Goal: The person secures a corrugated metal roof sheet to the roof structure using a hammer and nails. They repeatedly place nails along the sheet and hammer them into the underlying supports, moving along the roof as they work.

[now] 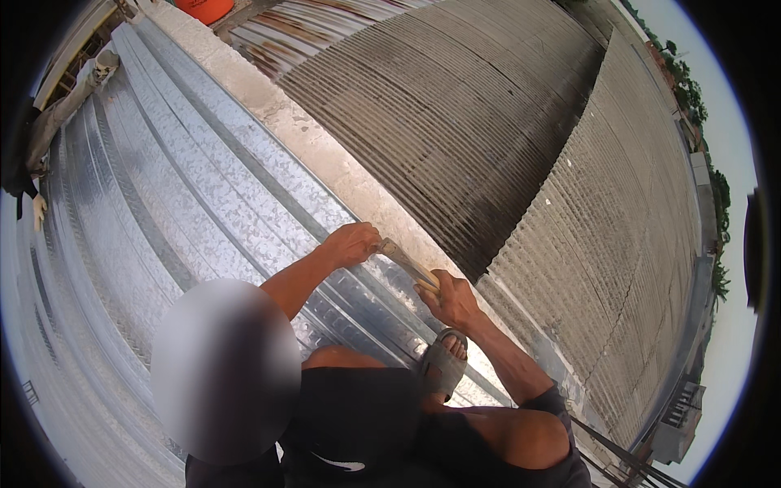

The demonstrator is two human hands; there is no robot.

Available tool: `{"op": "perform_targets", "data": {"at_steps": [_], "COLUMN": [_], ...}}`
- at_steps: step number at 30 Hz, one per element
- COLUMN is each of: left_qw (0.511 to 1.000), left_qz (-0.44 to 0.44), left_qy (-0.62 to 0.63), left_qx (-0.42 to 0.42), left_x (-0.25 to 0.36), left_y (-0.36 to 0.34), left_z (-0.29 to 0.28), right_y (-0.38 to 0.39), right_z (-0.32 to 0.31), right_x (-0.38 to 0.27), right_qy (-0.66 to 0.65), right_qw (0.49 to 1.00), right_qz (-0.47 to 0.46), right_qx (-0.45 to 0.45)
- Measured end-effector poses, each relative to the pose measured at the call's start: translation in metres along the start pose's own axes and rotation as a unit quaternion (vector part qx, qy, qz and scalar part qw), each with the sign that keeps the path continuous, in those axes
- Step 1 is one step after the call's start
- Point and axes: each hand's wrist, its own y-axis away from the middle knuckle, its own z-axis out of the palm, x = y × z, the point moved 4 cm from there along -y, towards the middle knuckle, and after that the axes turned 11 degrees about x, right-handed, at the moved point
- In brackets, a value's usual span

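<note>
My right hand [452, 300] is closed round the pale handle of a short tool with a flat, greyish blade [407, 260]. The tool's exact kind is not clear from here. Its far end reaches up and left to my left hand [353, 244], whose fingers are pinched together right beside the tip. Whether they hold something small there is hidden. Both hands are over the edge of the shiny ribbed metal roofing sheet [195, 195], where it meets a pale concrete ledge [325, 154].
My sandalled foot [446, 362] stands on the sheet below my right hand. Beyond the ledge lies a lower corrugated roof [455, 106]. At far left are another person's leg [65, 114] and gloved hand [39, 211]. An orange bucket [205, 8] stands at the top. Dark cables [618, 455] run lower right.
</note>
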Motion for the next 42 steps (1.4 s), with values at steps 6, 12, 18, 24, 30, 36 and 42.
{"op": "perform_targets", "data": {"at_steps": [6, 12, 18, 24, 30, 36, 42], "left_qw": [0.999, 0.999, 0.998, 0.99, 0.999, 0.999, 1.0], "left_qz": [0.025, 0.039, 0.057, 0.104, 0.03, 0.029, 0.019], "left_qy": [-0.02, -0.027, -0.033, -0.018, -0.008, -0.037, -0.006], "left_qx": [-0.019, 0.008, -0.003, 0.093, -0.029, -0.013, -0.019], "left_x": [-0.001, 0.004, 0.02, 0.021, 0.01, 0.009, 0.014], "left_y": [-0.008, -0.005, -0.005, -0.003, -0.008, -0.006, -0.01], "left_z": [-0.001, -0.006, -0.011, -0.018, -0.002, 0.001, 0.001], "right_y": [-0.011, -0.006, -0.009, 0.004, -0.005, -0.004, 0.005], "right_z": [0.027, 0.006, -0.008, -0.004, -0.001, 0.01, -0.006], "right_x": [0.037, 0.021, 0.039, 0.027, 0.007, 0.039, 0.021], "right_qy": [0.15, 0.064, 0.062, 0.032, 0.034, 0.108, -0.038], "right_qw": [0.972, 0.996, 0.991, 0.998, 0.995, 0.989, 0.987], "right_qz": [0.089, 0.045, 0.107, 0.038, -0.077, 0.024, -0.156], "right_qx": [-0.157, -0.037, -0.045, -0.047, -0.048, -0.1, 0.003]}}
